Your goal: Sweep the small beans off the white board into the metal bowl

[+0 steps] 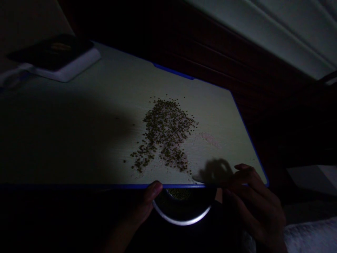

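Small olive-green beans [164,133], heaped in a loose forked spread, strays scattered around, a dark round bowl [183,211] at six o'clock, more beans [179,193] inside

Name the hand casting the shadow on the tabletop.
The right hand: its fingers reach over the tabletop right beside the shadow. The left hand lies lower, only its fingertips at the blue edge.

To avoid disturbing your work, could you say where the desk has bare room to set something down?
Bare white desktop lies between the green seeds and the far blue edge. A shadowed stretch runs left of the seeds toward the white box. The front is crowded around the right hand.
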The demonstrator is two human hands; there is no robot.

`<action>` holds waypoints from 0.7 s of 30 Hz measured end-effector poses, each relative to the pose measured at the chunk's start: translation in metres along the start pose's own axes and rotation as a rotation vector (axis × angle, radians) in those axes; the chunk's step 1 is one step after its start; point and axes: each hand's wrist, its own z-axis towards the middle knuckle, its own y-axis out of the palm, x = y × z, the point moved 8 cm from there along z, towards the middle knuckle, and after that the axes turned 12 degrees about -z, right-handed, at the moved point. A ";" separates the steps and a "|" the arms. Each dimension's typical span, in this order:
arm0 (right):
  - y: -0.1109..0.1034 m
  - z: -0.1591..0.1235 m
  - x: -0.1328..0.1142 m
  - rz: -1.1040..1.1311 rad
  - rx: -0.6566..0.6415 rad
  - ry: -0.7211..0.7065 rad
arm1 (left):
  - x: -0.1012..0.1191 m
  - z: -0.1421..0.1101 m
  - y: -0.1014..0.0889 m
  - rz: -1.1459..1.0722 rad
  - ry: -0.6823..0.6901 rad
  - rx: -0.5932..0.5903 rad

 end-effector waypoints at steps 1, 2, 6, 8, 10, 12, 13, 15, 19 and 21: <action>0.000 -0.002 0.000 -0.003 -0.001 0.012 | 0.000 0.000 0.001 0.008 -0.005 -0.006; -0.001 -0.003 0.001 -0.005 -0.003 0.018 | 0.001 -0.001 0.003 0.017 -0.014 -0.010; 0.001 -0.003 -0.001 -0.018 -0.036 -0.016 | 0.006 -0.002 0.009 0.006 -0.012 -0.034; 0.002 -0.003 -0.004 -0.006 -0.044 -0.060 | 0.008 -0.002 0.010 -0.001 0.005 -0.041; 0.000 -0.002 -0.005 -0.001 -0.035 -0.071 | 0.007 0.000 0.008 0.006 0.010 -0.032; 0.001 -0.002 -0.005 -0.007 -0.035 -0.057 | 0.003 0.001 0.005 0.017 -0.004 -0.028; 0.002 -0.001 -0.006 -0.010 -0.041 -0.059 | 0.002 0.001 0.004 0.019 -0.006 -0.032; 0.005 0.000 -0.008 -0.014 -0.056 -0.077 | 0.000 0.001 0.002 0.022 -0.016 -0.037; 0.013 0.005 -0.007 -0.048 -0.050 -0.025 | -0.001 0.000 -0.001 0.046 -0.043 -0.029; 0.013 0.008 -0.003 -0.029 -0.026 0.032 | 0.000 0.000 -0.002 0.049 -0.039 -0.028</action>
